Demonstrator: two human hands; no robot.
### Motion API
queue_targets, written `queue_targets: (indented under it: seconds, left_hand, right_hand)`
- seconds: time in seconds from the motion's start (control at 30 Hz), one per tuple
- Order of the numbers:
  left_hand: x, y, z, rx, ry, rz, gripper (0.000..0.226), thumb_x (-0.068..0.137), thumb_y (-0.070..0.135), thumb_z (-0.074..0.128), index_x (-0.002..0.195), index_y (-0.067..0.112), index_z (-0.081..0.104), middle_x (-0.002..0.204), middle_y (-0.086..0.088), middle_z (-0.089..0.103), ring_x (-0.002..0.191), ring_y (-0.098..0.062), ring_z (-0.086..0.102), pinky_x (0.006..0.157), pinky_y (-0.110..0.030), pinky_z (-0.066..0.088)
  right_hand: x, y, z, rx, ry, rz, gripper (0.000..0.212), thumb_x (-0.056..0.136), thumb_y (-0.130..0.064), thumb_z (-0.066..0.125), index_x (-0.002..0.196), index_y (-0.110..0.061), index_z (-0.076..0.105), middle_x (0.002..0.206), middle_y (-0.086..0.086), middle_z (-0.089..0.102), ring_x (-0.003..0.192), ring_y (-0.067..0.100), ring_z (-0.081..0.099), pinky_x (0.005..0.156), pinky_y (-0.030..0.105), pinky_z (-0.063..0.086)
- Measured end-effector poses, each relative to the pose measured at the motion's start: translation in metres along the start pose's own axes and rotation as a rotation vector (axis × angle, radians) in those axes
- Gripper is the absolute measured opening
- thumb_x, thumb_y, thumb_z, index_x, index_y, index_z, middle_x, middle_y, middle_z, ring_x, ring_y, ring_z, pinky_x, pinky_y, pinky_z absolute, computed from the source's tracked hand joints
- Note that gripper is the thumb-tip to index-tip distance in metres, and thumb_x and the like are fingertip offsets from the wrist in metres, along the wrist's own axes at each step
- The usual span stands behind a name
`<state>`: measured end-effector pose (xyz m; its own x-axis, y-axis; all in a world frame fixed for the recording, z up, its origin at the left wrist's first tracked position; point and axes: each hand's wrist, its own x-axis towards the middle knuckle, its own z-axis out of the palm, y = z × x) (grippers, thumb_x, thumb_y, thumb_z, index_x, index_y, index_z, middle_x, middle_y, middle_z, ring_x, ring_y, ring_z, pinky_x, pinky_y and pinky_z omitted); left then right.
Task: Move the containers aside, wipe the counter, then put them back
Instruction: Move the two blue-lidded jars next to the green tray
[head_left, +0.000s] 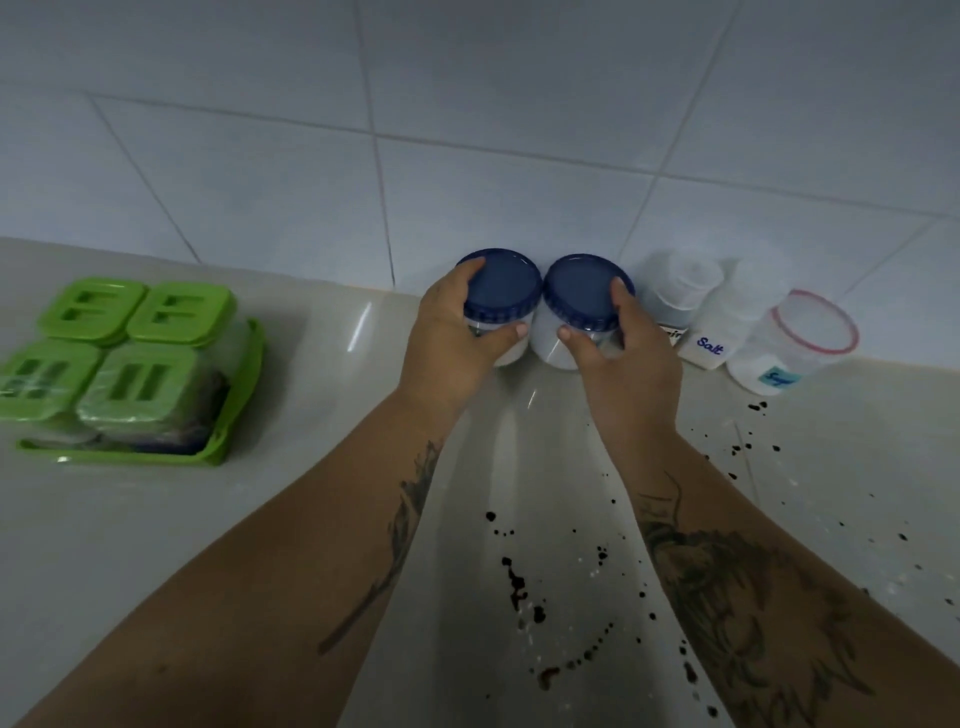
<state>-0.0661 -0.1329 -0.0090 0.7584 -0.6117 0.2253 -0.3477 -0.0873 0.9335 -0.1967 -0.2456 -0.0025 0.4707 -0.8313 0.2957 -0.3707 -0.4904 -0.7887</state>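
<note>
Two clear jars with dark blue lids stand side by side, touching, at the back of the pale counter (156, 519) by the tiled wall. My left hand (452, 338) is wrapped around the left blue-lidded jar (503, 283), fingers on its lid rim and thumb across its front. Gripping the right blue-lidded jar (584, 288) the same way is my right hand (618, 358). Dark liquid spatter (519, 587) dots the counter between and to the right of my forearms.
A green tray (244, 395) with several green-lidded containers sits at the left. Right of the jars stand a white shaker (685, 286), a white bottle labelled Salt (722, 332) and a clear jar with a red-rimmed lid (800, 338). The tiled wall (467, 130) closes the back.
</note>
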Motion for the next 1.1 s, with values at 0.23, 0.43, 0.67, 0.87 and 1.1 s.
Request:
queue_targets:
  seconds: [0.23, 0.43, 0.67, 0.87, 1.1]
  left_hand:
    - [-0.09, 0.025, -0.108, -0.093, 0.126, -0.07, 0.079, 0.069, 0.033, 0.085, 0.138, 0.032, 0.046, 0.136, 0.017, 0.047, 0.125, 0.002, 0.048, 0.101, -0.038, 0.049]
    - [-0.19, 0.006, -0.227, 0.084, 0.258, -0.2, 0.084, 0.06, 0.052, 0.082, 0.135, 0.046, 0.045, 0.129, 0.034, 0.044, 0.122, 0.003, 0.05, 0.095, -0.039, 0.053]
    - [-0.232, -0.031, -0.308, 0.16, 0.35, -0.272, 0.084, 0.062, 0.045, 0.082, 0.137, 0.037, 0.046, 0.136, 0.015, 0.047, 0.124, -0.002, 0.049, 0.095, -0.043, 0.052]
    - [-0.221, -0.055, -0.326, 0.109, 0.345, -0.248, 0.085, 0.063, 0.039, 0.083, 0.14, 0.03, 0.046, 0.137, 0.011, 0.044, 0.128, -0.006, 0.046, 0.098, -0.045, 0.05]
    - [-0.196, -0.069, -0.339, 0.077, 0.308, -0.222, 0.083, 0.06, 0.049, 0.08, 0.135, 0.046, 0.044, 0.131, 0.035, 0.037, 0.126, 0.004, 0.043, 0.099, -0.042, 0.05]
  right_hand:
    - [-0.084, -0.08, 0.006, 0.137, -0.103, -0.024, 0.067, 0.075, -0.052, 0.071, 0.134, -0.049, 0.04, 0.117, -0.036, 0.041, 0.113, -0.013, 0.043, 0.094, 0.029, 0.047]
    - [-0.19, -0.138, 0.054, 0.193, -0.283, -0.081, 0.067, 0.069, -0.058, 0.07, 0.13, -0.045, 0.045, 0.118, -0.022, 0.044, 0.11, -0.014, 0.043, 0.083, 0.034, 0.054]
    - [-0.257, -0.183, 0.117, 0.182, -0.368, -0.128, 0.066, 0.075, -0.04, 0.077, 0.134, -0.031, 0.048, 0.128, -0.007, 0.044, 0.113, 0.006, 0.049, 0.08, 0.04, 0.055]
    - [-0.266, -0.193, 0.147, 0.142, -0.328, -0.159, 0.067, 0.077, -0.04, 0.076, 0.135, -0.02, 0.049, 0.131, 0.006, 0.045, 0.116, 0.016, 0.05, 0.084, 0.029, 0.049]
    - [-0.263, -0.193, 0.161, 0.033, -0.332, -0.233, 0.057, 0.085, -0.05, 0.061, 0.133, -0.025, 0.046, 0.135, 0.008, 0.043, 0.118, 0.025, 0.05, 0.077, 0.033, 0.05]
